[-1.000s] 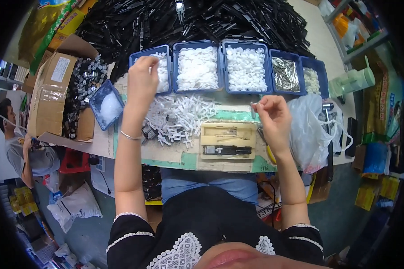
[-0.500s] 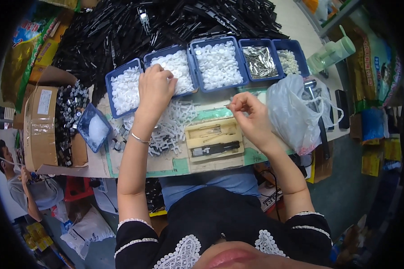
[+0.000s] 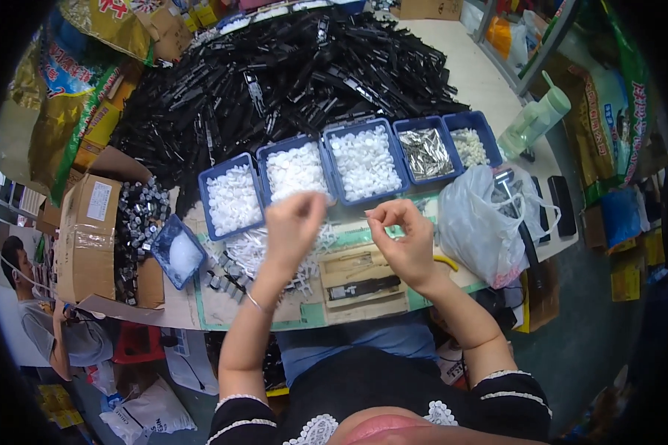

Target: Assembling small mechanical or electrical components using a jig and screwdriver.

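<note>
My left hand (image 3: 295,231) is in the air in front of a blue bin of small white plastic pieces (image 3: 295,170). Its fingers are curled together and slightly blurred, so what they hold is hidden. To its right, my right hand (image 3: 407,245) pinches thumb and forefinger together; anything between the tips is too small to name. Below the hands lies a pale wooden fixture (image 3: 382,302) with a long black plastic part (image 3: 364,288) resting in its slot. Loose white plastic pieces (image 3: 249,248) are heaped left of the fixture, partly behind my left hand.
More blue bins hold white pieces (image 3: 234,199), metal pins (image 3: 426,154) and cream bits (image 3: 470,147). Black parts (image 3: 274,81) pile up behind. A plastic bag (image 3: 471,222), hammer (image 3: 528,241) and green bottle (image 3: 536,122) stand right; a carton (image 3: 89,241) left. A person (image 3: 48,319) sits far left.
My left hand has left the bin of white pieces and come nearer my right hand, which stays pinched. The view has tilted up, showing more of the black pile.
</note>
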Action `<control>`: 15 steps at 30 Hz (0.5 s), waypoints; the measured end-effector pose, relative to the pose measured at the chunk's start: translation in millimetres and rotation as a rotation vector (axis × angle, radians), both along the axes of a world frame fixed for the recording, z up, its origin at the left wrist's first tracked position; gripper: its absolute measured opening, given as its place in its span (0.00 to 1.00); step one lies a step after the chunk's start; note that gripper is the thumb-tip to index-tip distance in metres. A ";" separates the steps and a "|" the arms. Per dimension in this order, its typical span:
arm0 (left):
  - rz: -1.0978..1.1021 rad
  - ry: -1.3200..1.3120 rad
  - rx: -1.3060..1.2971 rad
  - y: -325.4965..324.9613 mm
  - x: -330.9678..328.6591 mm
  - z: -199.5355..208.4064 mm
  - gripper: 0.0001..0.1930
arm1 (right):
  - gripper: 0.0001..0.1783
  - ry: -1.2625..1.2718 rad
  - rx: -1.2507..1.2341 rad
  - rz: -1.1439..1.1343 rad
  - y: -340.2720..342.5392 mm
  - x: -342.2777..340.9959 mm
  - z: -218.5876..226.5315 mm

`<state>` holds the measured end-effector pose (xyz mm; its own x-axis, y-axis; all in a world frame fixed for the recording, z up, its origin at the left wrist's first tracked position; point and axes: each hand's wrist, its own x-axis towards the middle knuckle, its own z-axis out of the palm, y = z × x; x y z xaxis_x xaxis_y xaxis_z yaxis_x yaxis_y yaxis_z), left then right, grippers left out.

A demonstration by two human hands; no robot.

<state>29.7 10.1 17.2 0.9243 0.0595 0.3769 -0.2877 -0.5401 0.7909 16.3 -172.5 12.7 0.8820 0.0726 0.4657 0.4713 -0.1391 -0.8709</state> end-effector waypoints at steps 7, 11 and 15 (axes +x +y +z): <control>-0.066 0.227 -0.621 -30.5 -49.5 3.7 0.07 | 0.10 -0.198 -0.123 0.067 7.3 -17.9 20.5; -0.048 0.194 -0.643 -35.8 -57.4 7.8 0.07 | 0.11 -0.277 -0.223 0.093 6.7 -21.2 24.7; -0.012 0.132 -0.638 -38.4 -60.6 2.7 0.07 | 0.11 -0.413 -0.354 0.052 9.3 -22.5 24.1</control>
